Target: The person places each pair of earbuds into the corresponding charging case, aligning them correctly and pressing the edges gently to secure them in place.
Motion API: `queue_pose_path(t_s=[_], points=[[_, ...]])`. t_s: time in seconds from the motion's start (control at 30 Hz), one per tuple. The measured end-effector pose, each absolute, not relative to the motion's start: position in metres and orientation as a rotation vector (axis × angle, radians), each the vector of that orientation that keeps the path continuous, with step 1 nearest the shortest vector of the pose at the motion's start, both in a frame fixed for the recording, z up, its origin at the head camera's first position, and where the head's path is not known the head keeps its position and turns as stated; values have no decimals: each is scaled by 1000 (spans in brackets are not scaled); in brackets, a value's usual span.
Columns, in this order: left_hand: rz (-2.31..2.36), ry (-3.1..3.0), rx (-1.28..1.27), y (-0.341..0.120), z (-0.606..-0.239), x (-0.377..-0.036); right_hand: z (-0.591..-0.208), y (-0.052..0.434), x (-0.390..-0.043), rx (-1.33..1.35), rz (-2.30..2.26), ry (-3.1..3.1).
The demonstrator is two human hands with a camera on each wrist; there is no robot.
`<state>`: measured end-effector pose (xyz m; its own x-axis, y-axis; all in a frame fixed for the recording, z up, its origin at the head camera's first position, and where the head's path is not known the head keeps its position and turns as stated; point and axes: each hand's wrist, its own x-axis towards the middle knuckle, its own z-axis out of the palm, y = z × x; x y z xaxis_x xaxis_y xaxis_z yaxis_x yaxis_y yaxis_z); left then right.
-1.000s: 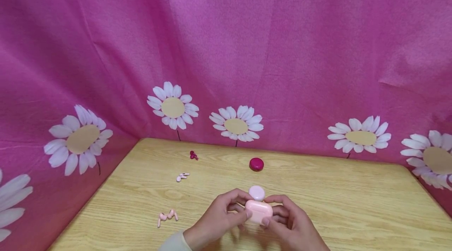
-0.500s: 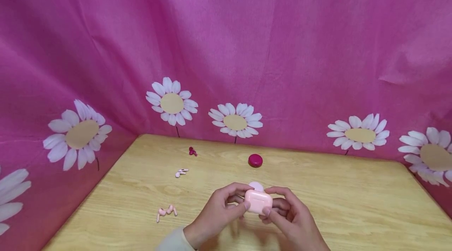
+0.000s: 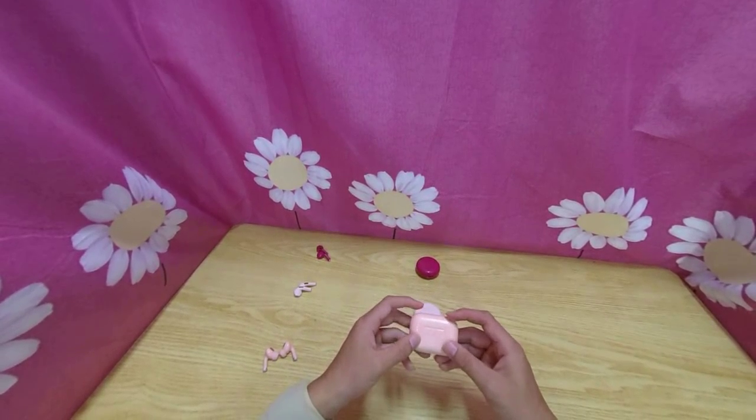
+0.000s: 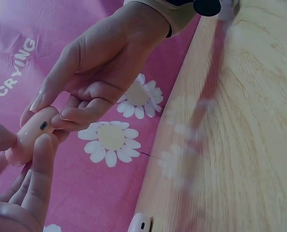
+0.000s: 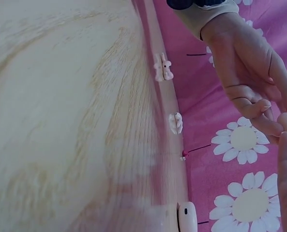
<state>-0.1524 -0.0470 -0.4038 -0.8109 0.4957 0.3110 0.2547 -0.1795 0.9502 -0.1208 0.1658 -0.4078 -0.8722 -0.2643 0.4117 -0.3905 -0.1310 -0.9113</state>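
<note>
Both hands hold a closed, light pink earbud case [image 3: 434, 333] just above the table. My left hand [image 3: 367, 353] pinches its left end, with the thumb on the near face and the index finger along the top. On the other end, my right hand [image 3: 495, 356] grips it the same way. A small dark port shows on the underside of the case [image 4: 33, 135] in the left wrist view. Behind it, a paler round case [image 3: 430, 308] is mostly hidden. Light pink earbuds [image 3: 279, 354] lie to the left of the hands.
Farther back on the wooden table [image 3: 590, 328] sits a round magenta case [image 3: 428, 268]. Toward the left lie whitish-pink earbuds [image 3: 304, 289] and magenta earbuds [image 3: 322, 252]. A pink curtain [image 3: 502, 92] with daisies encloses the back and left sides.
Both hands have raised the light pink case slightly, so it covers more of the paler case behind. The grip looks much the same. Earbuds on the table have stayed put.
</note>
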Motion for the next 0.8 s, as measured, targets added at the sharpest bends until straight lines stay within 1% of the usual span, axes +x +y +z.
queue_pose_path(t_s=[0.13, 0.37, 0.6, 0.8], points=[[2118, 1835, 939, -48, -403, -150, -407, 165, -120, 735, 2166, -2022], [2126, 1837, 1014, -46, -403, -149, -408, 165, -119, 812, 2142, -1954], [2144, 1847, 1044, -44, -404, -149, -408, 163, -117, 758, 2133, -2001], [2165, 1842, 1082, -44, -404, -149, -407, 163, -118, 801, 2103, -2017]])
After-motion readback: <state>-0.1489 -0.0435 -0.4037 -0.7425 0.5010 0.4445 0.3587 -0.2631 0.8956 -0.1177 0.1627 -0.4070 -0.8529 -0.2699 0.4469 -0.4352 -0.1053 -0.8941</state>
